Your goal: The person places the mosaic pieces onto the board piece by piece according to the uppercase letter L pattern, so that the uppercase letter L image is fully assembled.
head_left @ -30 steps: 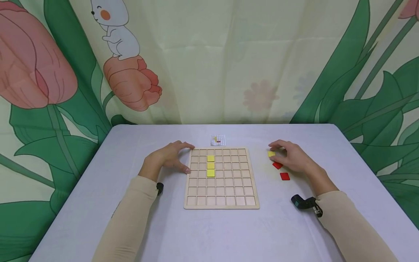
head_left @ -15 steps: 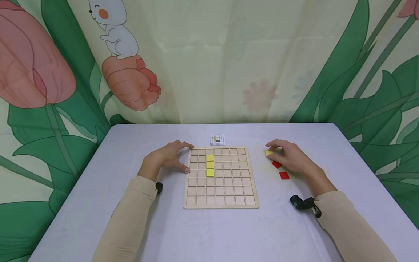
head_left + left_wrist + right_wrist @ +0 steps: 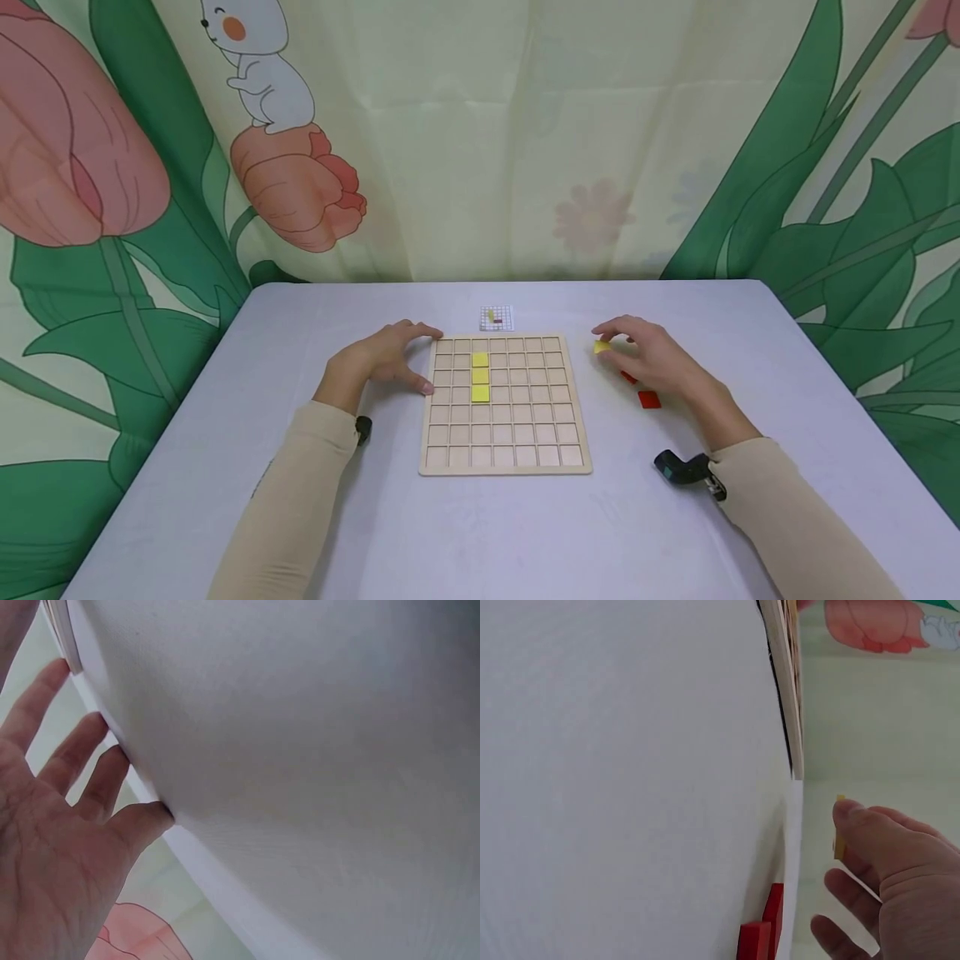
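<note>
A wooden grid board (image 3: 525, 435) lies on the table with three yellow tiles (image 3: 480, 376) in one column of its cells. My left hand (image 3: 382, 358) rests at the board's left side, thumb and index finger touching its edge; in the left wrist view the fingers of this hand (image 3: 64, 840) are spread. To the right of the board, my right hand (image 3: 652, 357) pinches a yellow tile (image 3: 601, 346) between thumb and fingertips. The right wrist view shows this tile (image 3: 840, 850) edge-on, lifted off the table. Two red tiles (image 3: 649, 400) lie beneath that hand, one partly hidden.
Behind the board lies a small printed card (image 3: 497, 318) with a grid and coloured squares. A white cloth covers the table (image 3: 495, 533). A patterned curtain (image 3: 465, 150) hangs behind the table's far edge. Each wrist carries a black camera (image 3: 682, 468).
The right hand has moved left toward the board with the yellow tile in its pinch, away from the red tiles. My left hand stays at the board's edge.
</note>
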